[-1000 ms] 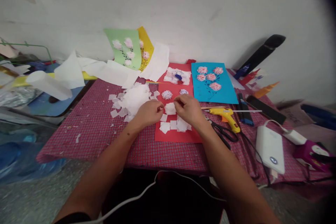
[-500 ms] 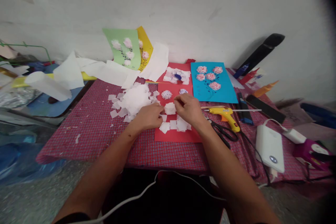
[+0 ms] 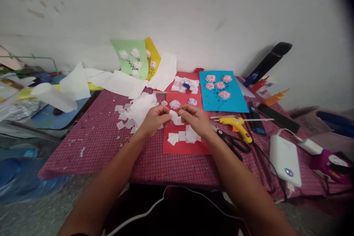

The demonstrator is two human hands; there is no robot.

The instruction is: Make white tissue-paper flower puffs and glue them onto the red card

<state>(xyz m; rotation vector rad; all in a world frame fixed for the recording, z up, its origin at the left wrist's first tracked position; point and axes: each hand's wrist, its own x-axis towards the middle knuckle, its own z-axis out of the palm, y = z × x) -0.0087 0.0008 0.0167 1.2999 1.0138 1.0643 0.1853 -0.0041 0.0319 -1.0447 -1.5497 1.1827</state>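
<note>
Above the red sheet [image 3: 171, 147], my left hand [image 3: 155, 120] and my right hand [image 3: 195, 118] pinch a small white piece of paper [image 3: 176, 118] between them, one at each side. Just beyond the fingers sit two speckled paper flower balls, a greyish one [image 3: 174, 104] and a bluish one [image 3: 192, 101]. Loose white paper squares [image 3: 181, 135] lie on the near part of the sheet. Left of my left hand is a heap of cut white paper pieces [image 3: 142, 107]. A paint-smudged white paper stack [image 3: 179, 85] rests on the sheet's far end.
To the right lie a yellow glue gun [image 3: 235, 123], black-handled scissors [image 3: 233, 142] and a white power bank [image 3: 284, 158] with cables. A blue card with flowers [image 3: 224, 96] lies behind. Green [image 3: 132, 59] and yellow [image 3: 155, 59] flower cards lean on the wall.
My hands have come together on the piece of paper, now lifted off the red sheet; the left moved up, the right slightly left. The whole view has shifted slightly.
</note>
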